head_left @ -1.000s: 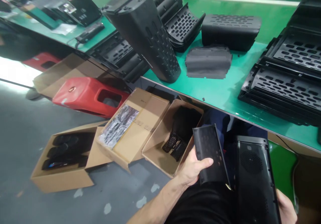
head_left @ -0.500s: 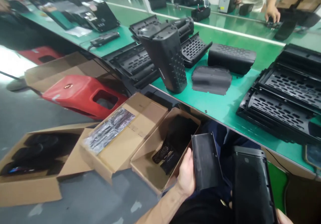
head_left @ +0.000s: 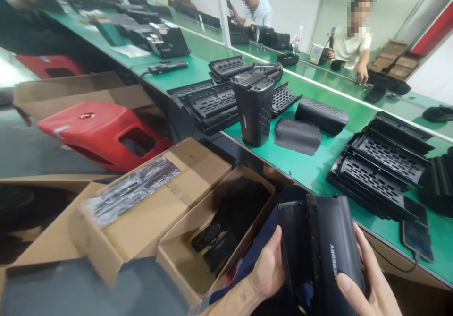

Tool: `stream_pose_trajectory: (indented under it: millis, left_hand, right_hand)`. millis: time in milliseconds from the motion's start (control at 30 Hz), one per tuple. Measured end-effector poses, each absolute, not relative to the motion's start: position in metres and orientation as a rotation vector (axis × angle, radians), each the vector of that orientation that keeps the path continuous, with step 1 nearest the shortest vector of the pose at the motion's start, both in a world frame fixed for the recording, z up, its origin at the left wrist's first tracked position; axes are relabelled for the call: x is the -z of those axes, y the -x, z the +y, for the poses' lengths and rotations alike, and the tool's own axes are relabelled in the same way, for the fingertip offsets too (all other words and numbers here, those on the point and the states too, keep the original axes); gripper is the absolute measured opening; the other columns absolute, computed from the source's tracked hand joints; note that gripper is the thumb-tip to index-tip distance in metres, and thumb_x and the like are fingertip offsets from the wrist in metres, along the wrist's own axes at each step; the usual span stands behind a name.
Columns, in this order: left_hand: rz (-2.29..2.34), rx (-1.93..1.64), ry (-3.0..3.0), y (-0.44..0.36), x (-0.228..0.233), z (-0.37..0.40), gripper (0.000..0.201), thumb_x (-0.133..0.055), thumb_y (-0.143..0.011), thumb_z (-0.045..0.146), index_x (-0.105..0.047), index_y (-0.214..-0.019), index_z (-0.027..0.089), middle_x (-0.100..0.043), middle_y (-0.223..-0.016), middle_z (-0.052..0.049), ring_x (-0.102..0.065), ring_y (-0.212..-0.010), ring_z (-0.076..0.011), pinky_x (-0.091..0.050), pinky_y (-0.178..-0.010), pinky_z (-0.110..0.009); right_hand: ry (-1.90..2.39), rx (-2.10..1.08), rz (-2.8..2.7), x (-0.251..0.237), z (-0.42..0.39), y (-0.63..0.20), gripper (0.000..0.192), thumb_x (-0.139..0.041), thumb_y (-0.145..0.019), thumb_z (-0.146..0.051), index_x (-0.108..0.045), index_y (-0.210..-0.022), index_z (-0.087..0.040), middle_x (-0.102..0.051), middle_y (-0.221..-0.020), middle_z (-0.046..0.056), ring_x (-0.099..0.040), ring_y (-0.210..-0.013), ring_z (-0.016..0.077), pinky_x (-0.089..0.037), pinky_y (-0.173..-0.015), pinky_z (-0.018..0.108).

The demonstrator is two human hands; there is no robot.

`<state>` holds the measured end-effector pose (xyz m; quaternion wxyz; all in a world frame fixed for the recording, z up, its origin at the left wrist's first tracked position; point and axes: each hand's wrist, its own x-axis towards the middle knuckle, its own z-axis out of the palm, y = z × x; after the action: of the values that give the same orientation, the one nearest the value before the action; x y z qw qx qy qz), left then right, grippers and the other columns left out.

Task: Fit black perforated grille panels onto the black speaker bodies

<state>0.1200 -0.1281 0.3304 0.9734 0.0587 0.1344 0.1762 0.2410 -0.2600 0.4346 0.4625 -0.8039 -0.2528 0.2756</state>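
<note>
Low in front of my body, my left hand (head_left: 269,265) grips a flat black plastic panel (head_left: 293,235) by its left edge. My right hand (head_left: 371,271) is wrapped around a black plastic housing shell (head_left: 329,231) with "MERKURY" lettering, thumb across its front. Panel and shell stand side by side, their edges close together; whether they touch, I cannot tell. Beyond them on the green table (head_left: 279,158) stands an upright black housing (head_left: 253,113). A curved black sheet (head_left: 298,136) and a perforated black shell (head_left: 322,115) lie beside it.
Perforated shells (head_left: 380,165) are stacked at the right, near a phone (head_left: 417,235) on a cable. Open cardboard boxes (head_left: 177,254) and a red stool (head_left: 102,132) are at the left below the table. Two people (head_left: 354,46) work across the table.
The panel and the shell have come together, and the shell has turned so its lettering shows. My right hand has come into fuller view. The camera view has tilted up.
</note>
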Motion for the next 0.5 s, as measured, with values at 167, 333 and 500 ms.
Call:
stream_pose_trajectory:
  millis: [167, 333, 500]
  left_hand:
    - [0.223, -0.403, -0.238, -0.126, -0.343, -0.134, 0.062, -0.070, -0.089, 0.062, -0.071, -0.133, 0.017, -0.070, -0.137, -0.016, -0.058, -0.135, -0.0366, -0.040, -0.117, -0.049]
    - [0.158, -0.495, -0.328, -0.134, -0.341, -0.134, 0.059, -0.077, -0.086, 0.054, -0.067, -0.137, 0.026, -0.072, -0.131, -0.012, -0.062, -0.128, -0.0350, -0.043, -0.112, -0.049]
    - [0.116, -0.485, -0.344, -0.138, -0.335, -0.132, 0.061, -0.077, -0.085, 0.054, -0.064, -0.138, 0.028, -0.073, -0.126, -0.011, -0.064, -0.125, -0.0326, -0.045, -0.109, -0.046]
  right_hand:
    - [2.028, -0.578, -0.878, -0.438, -0.247, -0.241, 0.082, -0.067, -0.091, -0.061, -0.031, -0.161, -0.037, -0.036, -0.167, 0.005, -0.031, -0.154, 0.0356, -0.027, -0.124, 0.055]
    - [2.109, -0.505, -1.025, -0.436, -0.242, -0.243, 0.078, -0.064, -0.092, -0.055, -0.032, -0.162, -0.038, -0.042, -0.159, 0.008, -0.040, -0.148, 0.0377, -0.039, -0.116, 0.056]
    - [2.156, -0.513, -1.055, -0.442, -0.240, -0.242, 0.079, -0.063, -0.090, -0.056, -0.033, -0.162, -0.041, -0.045, -0.154, 0.008, -0.052, -0.137, 0.0398, -0.049, -0.106, 0.054]
